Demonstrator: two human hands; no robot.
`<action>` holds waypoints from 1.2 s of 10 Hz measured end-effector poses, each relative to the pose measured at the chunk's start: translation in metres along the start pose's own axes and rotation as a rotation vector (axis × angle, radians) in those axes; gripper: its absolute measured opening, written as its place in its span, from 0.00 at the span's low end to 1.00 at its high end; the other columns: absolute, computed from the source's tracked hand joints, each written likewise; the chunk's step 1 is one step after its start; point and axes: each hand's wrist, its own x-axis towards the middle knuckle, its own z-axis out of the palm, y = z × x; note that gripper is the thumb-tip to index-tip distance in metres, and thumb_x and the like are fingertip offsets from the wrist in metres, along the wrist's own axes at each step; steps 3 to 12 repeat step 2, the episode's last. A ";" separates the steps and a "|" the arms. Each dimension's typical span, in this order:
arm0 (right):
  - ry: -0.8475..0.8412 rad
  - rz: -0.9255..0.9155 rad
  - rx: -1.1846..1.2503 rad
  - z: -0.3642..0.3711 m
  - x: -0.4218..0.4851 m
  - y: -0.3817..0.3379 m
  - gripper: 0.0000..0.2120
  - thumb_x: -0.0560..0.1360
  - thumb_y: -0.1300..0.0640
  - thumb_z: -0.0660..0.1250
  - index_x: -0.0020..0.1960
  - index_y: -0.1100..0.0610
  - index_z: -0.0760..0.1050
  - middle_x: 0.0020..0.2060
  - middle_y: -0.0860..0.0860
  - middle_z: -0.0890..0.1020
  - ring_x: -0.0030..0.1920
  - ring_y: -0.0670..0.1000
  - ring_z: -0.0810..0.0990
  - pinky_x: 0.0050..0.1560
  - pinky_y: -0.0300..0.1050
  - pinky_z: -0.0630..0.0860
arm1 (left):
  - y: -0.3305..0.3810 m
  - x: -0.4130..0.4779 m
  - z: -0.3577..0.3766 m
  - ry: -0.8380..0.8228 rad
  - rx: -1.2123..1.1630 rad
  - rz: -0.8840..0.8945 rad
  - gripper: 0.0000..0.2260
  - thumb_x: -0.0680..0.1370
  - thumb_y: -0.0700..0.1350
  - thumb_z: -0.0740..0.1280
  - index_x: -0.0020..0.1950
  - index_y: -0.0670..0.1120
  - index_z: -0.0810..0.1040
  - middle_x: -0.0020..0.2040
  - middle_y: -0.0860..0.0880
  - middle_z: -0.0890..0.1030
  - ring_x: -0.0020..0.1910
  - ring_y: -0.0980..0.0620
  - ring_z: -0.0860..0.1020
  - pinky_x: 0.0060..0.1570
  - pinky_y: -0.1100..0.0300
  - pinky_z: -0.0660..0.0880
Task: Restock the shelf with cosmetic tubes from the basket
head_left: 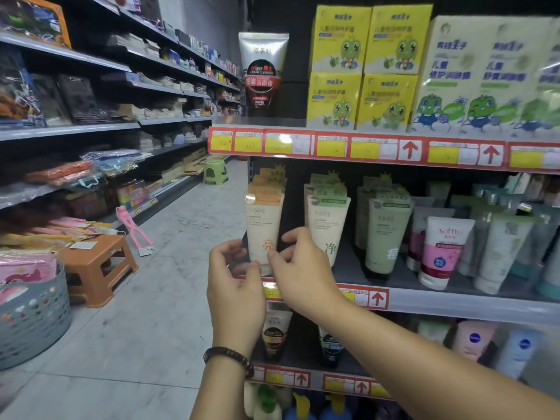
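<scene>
Both hands are up at the left end of the middle shelf (454,303), and they meet on one cream tube (264,222) with an orange label, standing upright, cap down, at the front of its row. The right hand (300,268) has a pinching grip, thumb on the tube's front and forefinger curled round its right edge. The left hand (235,280), a dark beaded bracelet (227,357) at its wrist, curls its grip at the tube's lower left, thumb on the base. More orange-label tubes stand in file behind it. Just beside to the right is a row of cream tubes with green labels (327,225), then sage-green tubes (385,234), then a pink-and-white tube (442,250). On the shelf above, a silver tube (263,71) stands alone near stacked yellow boxes (363,68). Down at far left, well apart from the hands, the grey-blue perforated basket (33,322) sits on the floor with pink packs (21,274) in it; whether tubes lie in there, I cannot tell. A brown stool (97,265) stands just beside it.
</scene>
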 end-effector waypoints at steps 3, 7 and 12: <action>0.002 0.044 0.097 -0.076 -0.049 -0.009 0.08 0.84 0.47 0.70 0.62 0.45 0.80 0.49 0.48 0.86 0.51 0.50 0.87 0.55 0.53 0.85 | 0.045 -0.045 0.004 -0.218 0.070 -0.077 0.07 0.85 0.45 0.71 0.60 0.57 0.80 0.59 0.54 0.85 0.56 0.55 0.84 0.54 0.51 0.84; 0.002 0.044 0.097 -0.076 -0.049 -0.009 0.08 0.84 0.47 0.70 0.62 0.45 0.80 0.49 0.48 0.86 0.51 0.50 0.87 0.55 0.53 0.85 | 0.045 -0.045 0.004 -0.218 0.070 -0.077 0.07 0.85 0.45 0.71 0.60 0.57 0.80 0.59 0.54 0.85 0.56 0.55 0.84 0.54 0.51 0.84; 0.002 0.044 0.097 -0.076 -0.049 -0.009 0.08 0.84 0.47 0.70 0.62 0.45 0.80 0.49 0.48 0.86 0.51 0.50 0.87 0.55 0.53 0.85 | 0.045 -0.045 0.004 -0.218 0.070 -0.077 0.07 0.85 0.45 0.71 0.60 0.57 0.80 0.59 0.54 0.85 0.56 0.55 0.84 0.54 0.51 0.84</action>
